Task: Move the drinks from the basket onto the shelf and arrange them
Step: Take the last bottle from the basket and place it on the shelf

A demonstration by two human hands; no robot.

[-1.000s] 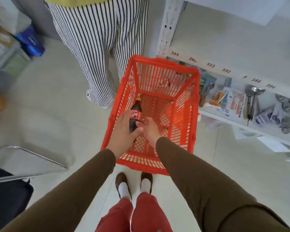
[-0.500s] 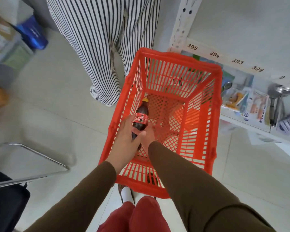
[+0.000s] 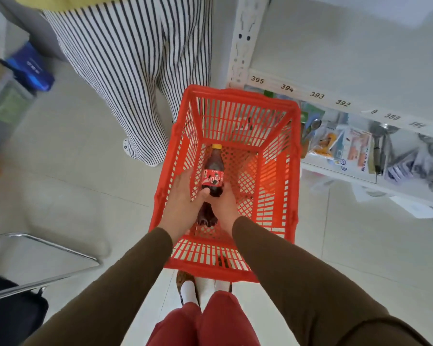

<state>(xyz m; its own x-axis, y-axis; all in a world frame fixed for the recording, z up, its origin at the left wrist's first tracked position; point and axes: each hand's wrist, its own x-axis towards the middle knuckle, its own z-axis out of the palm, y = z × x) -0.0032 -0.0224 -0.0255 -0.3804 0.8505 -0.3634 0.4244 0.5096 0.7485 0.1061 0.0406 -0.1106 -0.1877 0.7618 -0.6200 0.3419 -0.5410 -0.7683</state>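
A red plastic basket (image 3: 293, 151) stands on the floor in front of my feet. Inside it lies a dark cola bottle (image 3: 213, 174) with a red label and a yellow cap, cap pointing away from me. My left hand (image 3: 183, 198) wraps around the bottle's lower left side. My right hand (image 3: 224, 206) holds its lower right side. Both hands are inside the basket, fingers closed on the bottle. The white shelf (image 3: 335, 96) with number tags stands to the right of the basket.
A person in striped trousers (image 3: 133, 78) stands just behind the basket's left side. The lower shelf (image 3: 360, 176) holds packets and spoons. A metal chair frame (image 3: 43, 248) is at my left. Blue and green boxes (image 3: 23, 78) sit at far left.
My right hand has closed onto the bottle beside my left hand. The bottle sits slightly higher and more central in the basket. The view shifted a little.
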